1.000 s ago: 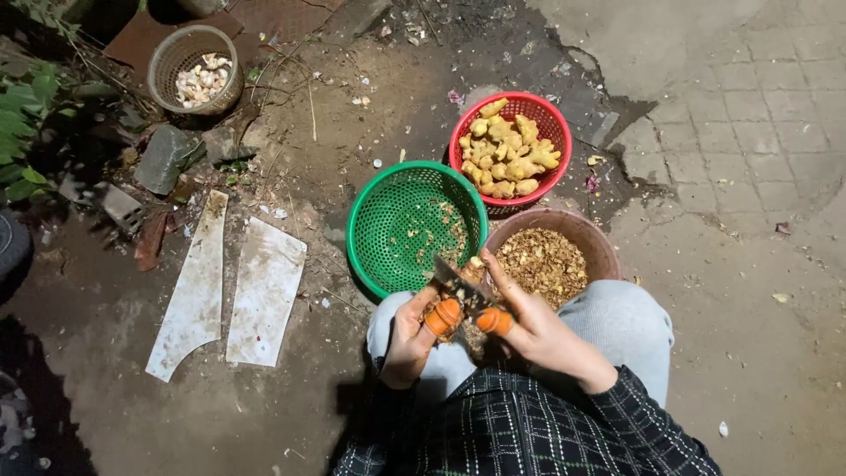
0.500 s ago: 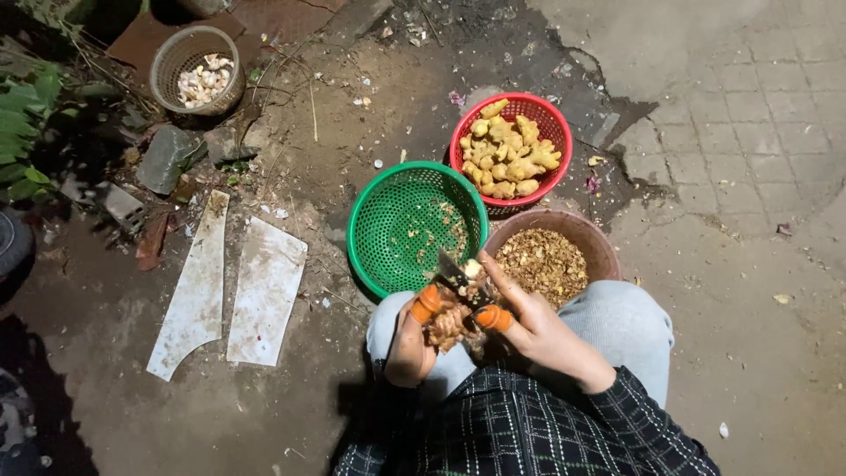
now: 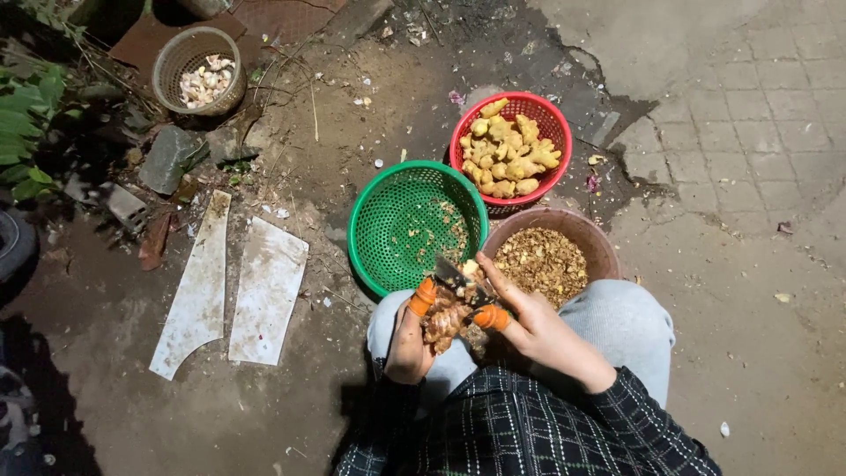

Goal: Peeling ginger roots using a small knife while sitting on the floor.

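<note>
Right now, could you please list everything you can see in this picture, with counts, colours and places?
Round red plastic basket: one, top centre, holding yellow peeled ginger pieces.
Round green plastic basket: one, left of the red one, a few scraps inside.
Brown round bowl: one, by the knees, full of tan peelings.
Grey mesh basket: one, top left, pale pieces inside.
Flat white broken boards: two, on the ground, left.
Unpeeled brown ginger root: one, in left hand.
Small dark knife: one, in right hand; orange caps on fingers.
</note>
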